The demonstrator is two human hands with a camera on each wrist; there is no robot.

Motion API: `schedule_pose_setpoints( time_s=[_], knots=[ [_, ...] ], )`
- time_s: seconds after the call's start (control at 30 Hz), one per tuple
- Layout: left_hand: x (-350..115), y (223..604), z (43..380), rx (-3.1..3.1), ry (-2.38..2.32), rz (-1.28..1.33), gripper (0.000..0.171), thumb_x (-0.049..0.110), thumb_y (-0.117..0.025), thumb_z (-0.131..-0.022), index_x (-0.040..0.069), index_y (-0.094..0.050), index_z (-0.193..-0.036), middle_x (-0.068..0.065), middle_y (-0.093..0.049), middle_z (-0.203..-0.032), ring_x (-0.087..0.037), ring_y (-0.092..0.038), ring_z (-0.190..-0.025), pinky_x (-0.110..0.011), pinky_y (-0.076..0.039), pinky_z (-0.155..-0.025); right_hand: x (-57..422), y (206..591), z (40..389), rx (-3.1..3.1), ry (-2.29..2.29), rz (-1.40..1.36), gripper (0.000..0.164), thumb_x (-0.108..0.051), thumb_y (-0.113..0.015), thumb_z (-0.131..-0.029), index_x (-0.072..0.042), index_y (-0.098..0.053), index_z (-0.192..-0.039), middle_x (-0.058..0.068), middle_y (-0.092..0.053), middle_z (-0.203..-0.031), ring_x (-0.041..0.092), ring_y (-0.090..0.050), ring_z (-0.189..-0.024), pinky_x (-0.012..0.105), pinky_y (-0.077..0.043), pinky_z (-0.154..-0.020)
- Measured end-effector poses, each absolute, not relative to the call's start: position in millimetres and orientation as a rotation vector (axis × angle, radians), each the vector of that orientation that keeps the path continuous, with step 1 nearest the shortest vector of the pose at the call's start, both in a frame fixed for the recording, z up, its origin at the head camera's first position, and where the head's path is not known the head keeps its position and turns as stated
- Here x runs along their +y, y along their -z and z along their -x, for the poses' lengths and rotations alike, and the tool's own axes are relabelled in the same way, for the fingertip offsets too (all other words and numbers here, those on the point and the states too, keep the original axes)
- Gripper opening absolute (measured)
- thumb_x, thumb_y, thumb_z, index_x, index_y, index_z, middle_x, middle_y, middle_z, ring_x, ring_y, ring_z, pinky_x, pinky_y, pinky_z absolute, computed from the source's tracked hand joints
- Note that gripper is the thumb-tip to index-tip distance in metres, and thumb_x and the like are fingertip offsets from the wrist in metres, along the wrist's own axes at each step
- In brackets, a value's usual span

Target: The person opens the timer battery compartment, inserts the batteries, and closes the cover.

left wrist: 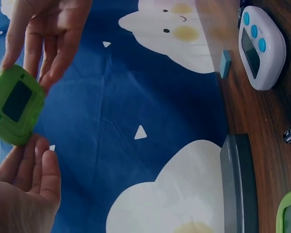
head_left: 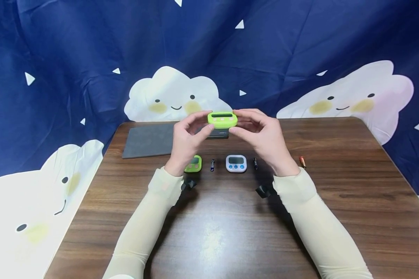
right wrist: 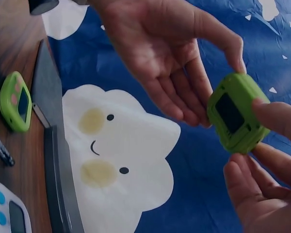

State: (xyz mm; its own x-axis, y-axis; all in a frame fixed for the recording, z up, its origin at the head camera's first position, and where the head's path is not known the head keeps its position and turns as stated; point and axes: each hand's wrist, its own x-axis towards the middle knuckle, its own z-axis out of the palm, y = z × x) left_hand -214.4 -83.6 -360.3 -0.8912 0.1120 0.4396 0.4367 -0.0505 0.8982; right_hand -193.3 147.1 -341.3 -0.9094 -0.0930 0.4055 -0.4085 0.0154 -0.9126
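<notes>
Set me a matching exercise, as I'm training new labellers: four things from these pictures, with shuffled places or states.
1. left hand
2. white timer
3. red battery
4. grey board

A. right of the right hand
B. near the table's back left corner
C. gripping a raised green timer
D. between two dark batteries

Pairs: 1-C, 2-D, 3-A, 4-B.

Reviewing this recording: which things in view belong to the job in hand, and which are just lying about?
In the job:
held green timer
left hand
right hand

Apparently just lying about:
second green timer
white timer
left dark battery
right dark battery
red battery
grey board
black box
</notes>
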Motion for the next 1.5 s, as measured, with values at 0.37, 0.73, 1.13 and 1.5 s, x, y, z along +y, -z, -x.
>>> schedule_pose_setpoints(
  time_s=[0.37, 0.73, 1.13, 1.5],
  knots=[
    [-86, 354, 211, -2.091, 2.109, 0.453, 0.035, 0.018, -0.082, -0.101, 0.002, -0.082, -0.131, -0.014, -0.083, -0.13, -0.015, -0.08, -0.113, -0.024, -0.064, -0.098, 148, 348, 197, -2.105, -1.642, -0.552, 0.034, -0.009, -0.086, -0.1, -0.01, -0.082, -0.133, 0.005, -0.075, -0.126, 0.009, -0.075, -0.106, 0.016, -0.061, -0.094],
    [-86, 350, 209, -2.2, 2.066, 0.411, 0.031, 0.03, -0.08, -0.104, 0.005, -0.087, -0.121, -0.02, -0.086, -0.105, -0.015, -0.078, -0.1, -0.034, -0.063, -0.099, 147, 351, 201, -2.096, -1.504, -0.548, 0.026, -0.008, -0.087, -0.098, -0.007, -0.083, -0.125, 0.006, -0.077, -0.117, 0.003, -0.073, -0.101, 0.014, -0.061, -0.093],
    [-81, 355, 208, -2.139, 1.863, 0.484, 0.03, 0.026, -0.083, -0.103, 0.009, -0.085, -0.128, -0.01, -0.085, -0.129, -0.018, -0.079, -0.125, -0.039, -0.063, -0.11, 152, 345, 198, -2.244, -1.529, -0.393, 0.022, -0.022, -0.085, -0.102, -0.006, -0.084, -0.117, -0.001, -0.075, -0.095, 0.005, -0.067, -0.082, 0.013, -0.055, -0.075],
    [-78, 360, 206, -2.128, 1.683, 0.591, 0.041, 0.026, -0.085, -0.101, 0.018, -0.079, -0.14, -0.004, -0.08, -0.139, -0.015, -0.073, -0.134, -0.036, -0.06, -0.112, 157, 340, 197, -2.234, -1.901, -0.313, 0.032, -0.021, -0.083, -0.104, -0.003, -0.082, -0.13, -0.013, -0.083, -0.095, 0.009, -0.076, -0.08, 0.019, -0.064, -0.075]
  ],
)
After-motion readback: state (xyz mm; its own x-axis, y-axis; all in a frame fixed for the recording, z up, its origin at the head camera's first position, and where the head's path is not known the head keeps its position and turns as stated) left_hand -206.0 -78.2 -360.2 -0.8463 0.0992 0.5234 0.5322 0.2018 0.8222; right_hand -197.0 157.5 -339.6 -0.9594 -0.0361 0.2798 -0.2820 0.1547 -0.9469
